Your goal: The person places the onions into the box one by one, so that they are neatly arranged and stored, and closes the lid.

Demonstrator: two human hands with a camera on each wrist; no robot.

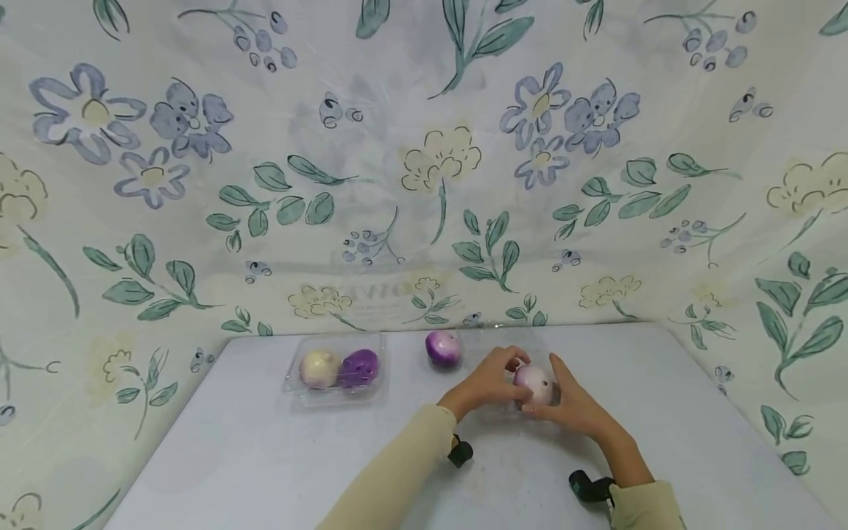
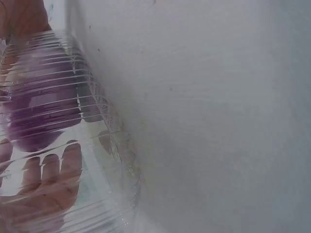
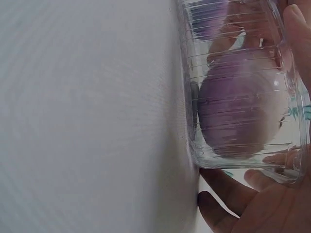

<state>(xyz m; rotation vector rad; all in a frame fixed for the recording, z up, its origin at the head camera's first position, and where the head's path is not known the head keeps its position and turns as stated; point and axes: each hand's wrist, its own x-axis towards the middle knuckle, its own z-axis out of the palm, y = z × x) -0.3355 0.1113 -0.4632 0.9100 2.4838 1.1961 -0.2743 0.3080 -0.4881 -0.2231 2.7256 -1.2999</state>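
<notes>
A pale purple onion sits between my two hands, in a clear plastic container whose ridged front wall stands before it. My left hand pinches this onion, a finger at its top and the thumb low on its left side; in the left wrist view more fingers show through the ridged plastic. At the container's right end my right hand spreads around the corner, its thumb along the rim. Just behind my left hand lies a darker red onion on the table.
To the left, another clear container holds a whitish onion and a deep purple one. A flower-patterned curtain hangs behind the white table. Both wrists carry black cameras.
</notes>
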